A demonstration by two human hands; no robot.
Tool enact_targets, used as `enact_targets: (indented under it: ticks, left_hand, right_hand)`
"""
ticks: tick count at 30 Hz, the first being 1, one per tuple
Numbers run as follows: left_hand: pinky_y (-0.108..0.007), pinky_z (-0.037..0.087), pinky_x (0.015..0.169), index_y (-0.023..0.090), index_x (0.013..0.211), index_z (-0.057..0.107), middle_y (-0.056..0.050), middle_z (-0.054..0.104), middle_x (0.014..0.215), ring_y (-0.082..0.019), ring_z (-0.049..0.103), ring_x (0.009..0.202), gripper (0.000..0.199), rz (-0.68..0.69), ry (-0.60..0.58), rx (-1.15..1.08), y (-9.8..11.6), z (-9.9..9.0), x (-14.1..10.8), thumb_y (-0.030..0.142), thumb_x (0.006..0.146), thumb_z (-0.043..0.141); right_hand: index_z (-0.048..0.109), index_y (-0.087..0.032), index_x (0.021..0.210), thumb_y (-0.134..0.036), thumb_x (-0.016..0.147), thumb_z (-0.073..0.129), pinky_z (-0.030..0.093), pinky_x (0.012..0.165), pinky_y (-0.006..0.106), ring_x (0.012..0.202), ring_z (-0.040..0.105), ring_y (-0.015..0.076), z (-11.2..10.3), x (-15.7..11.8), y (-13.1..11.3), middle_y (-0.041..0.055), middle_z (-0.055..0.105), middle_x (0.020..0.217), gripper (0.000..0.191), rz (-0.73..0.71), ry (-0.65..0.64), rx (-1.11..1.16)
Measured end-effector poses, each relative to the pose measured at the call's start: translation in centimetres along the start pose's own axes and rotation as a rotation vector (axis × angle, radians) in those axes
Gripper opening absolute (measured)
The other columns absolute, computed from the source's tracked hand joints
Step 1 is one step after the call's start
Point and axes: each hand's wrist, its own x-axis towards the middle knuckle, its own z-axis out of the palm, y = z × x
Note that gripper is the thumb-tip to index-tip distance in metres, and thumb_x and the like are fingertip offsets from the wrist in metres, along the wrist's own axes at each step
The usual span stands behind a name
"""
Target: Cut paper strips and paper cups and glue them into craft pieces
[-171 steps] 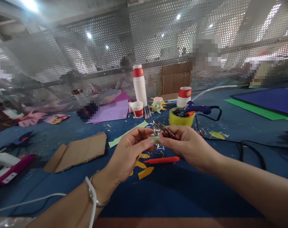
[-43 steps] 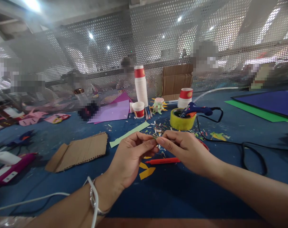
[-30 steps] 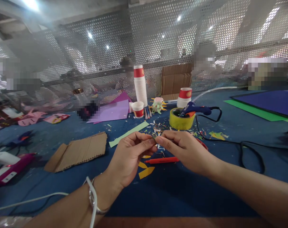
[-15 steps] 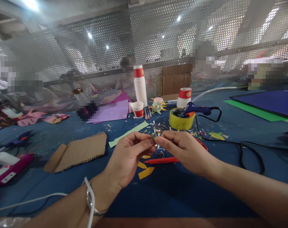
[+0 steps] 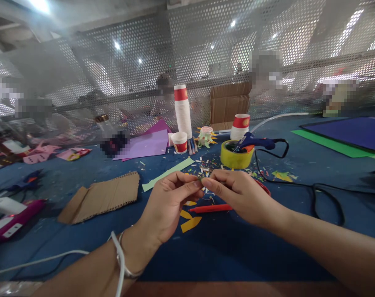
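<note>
My left hand [image 5: 172, 202] and my right hand [image 5: 240, 196] meet above the middle of the blue table [image 5: 237, 260], each closed in a pinch. Between the fingertips shows a tiny greenish bit, too small to make out. Under and between the hands lie a red marker [image 5: 210, 208] and orange-yellow paper pieces [image 5: 190, 224]. Just beyond my left hand is a pale green paper strip [image 5: 169, 174]. Small paper scraps are scattered past the fingertips. Part of something red shows behind my right hand.
Yellow tape roll [image 5: 236, 159] with a blue glue gun [image 5: 257, 142] resting on it, its black cord running right. Stacked paper cups [image 5: 183, 117], a single cup [image 5: 179, 143] and purple paper [image 5: 148, 144] stand or lie behind. Cardboard [image 5: 108, 198] lies left; a magenta-and-white device [image 5: 12, 225] is far left.
</note>
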Motion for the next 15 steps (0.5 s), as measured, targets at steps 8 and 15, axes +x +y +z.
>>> enact_targets:
  ticks: [8,15]
  left_hand:
    - [-0.019,0.047,0.059,0.015,0.066,0.068,0.0,0.069,0.061,-0.009,0.063,0.057,0.018,0.017,0.016,0.003,-0.43,0.14,0.09,0.019,0.062,0.086]
    - [-0.02,0.047,0.06,0.016,0.066,0.07,0.001,0.07,0.061,-0.008,0.063,0.058,0.013,0.034,0.034,-0.026,-0.18,0.09,0.22,0.016,0.066,0.082]
  right_hand:
    - [0.039,-0.022,0.064,-0.054,0.098,0.043,0.027,0.051,0.029,0.056,0.033,0.0114,0.05,0.08,0.23,-0.0048,0.035,0.059,0.047,-0.001,-0.003,-0.031]
    - [0.033,-0.022,0.062,-0.052,0.098,0.044,0.026,0.051,0.028,0.056,0.029,0.0111,0.07,-0.09,0.21,-0.0054,0.031,0.059,0.048,-0.008,0.039,-0.01]
